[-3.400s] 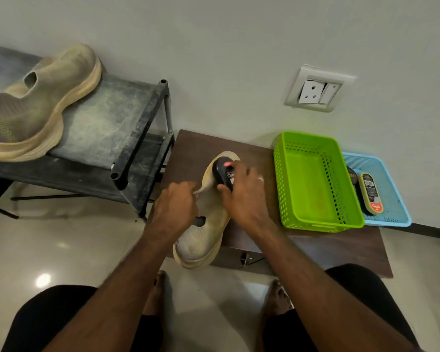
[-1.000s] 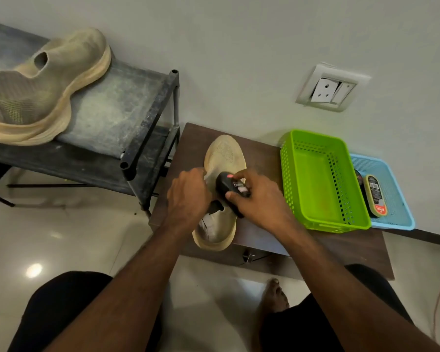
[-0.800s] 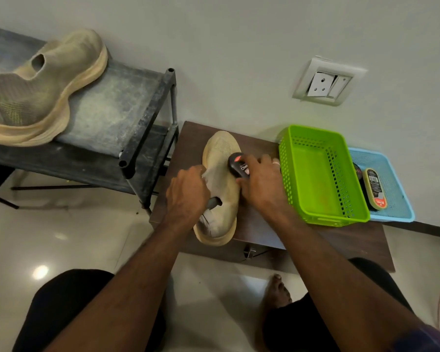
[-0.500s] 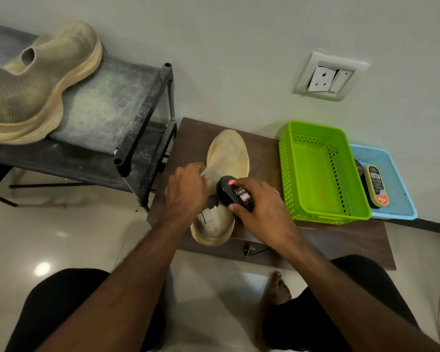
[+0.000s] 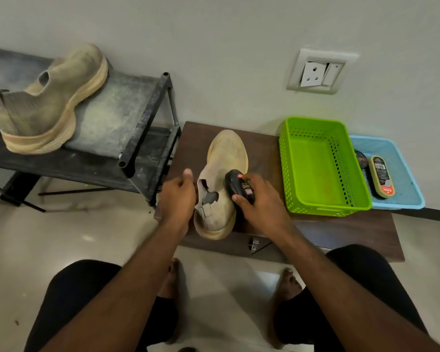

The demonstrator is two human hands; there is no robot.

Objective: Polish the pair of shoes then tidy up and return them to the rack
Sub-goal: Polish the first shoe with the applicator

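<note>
A beige knit shoe (image 5: 225,158) lies on the low brown table (image 5: 341,232), toe toward the wall. My right hand (image 5: 261,201) grips a black shoe-shine applicator (image 5: 239,185) and presses it against the shoe's right side near the collar. My left hand (image 5: 178,196) hovers just left of the shoe's collar with its thumb raised and its fingers loosely curled, holding nothing. The matching second shoe (image 5: 48,102) stands on the top shelf of the dark metal rack (image 5: 142,123) at the left.
A bare green basket (image 5: 315,121) stands right of the shoe. Behind it a blue tray (image 5: 407,196) holds a polish tin (image 5: 361,158) and an oval applicator (image 5: 381,176). A wall socket (image 5: 318,72) sits above. My bare feet are on the tiled floor below the table.
My left hand has let go of the shoe's collar and drawn slightly left. My right hand keeps rubbing the applicator back and forth along the shoe's side.
</note>
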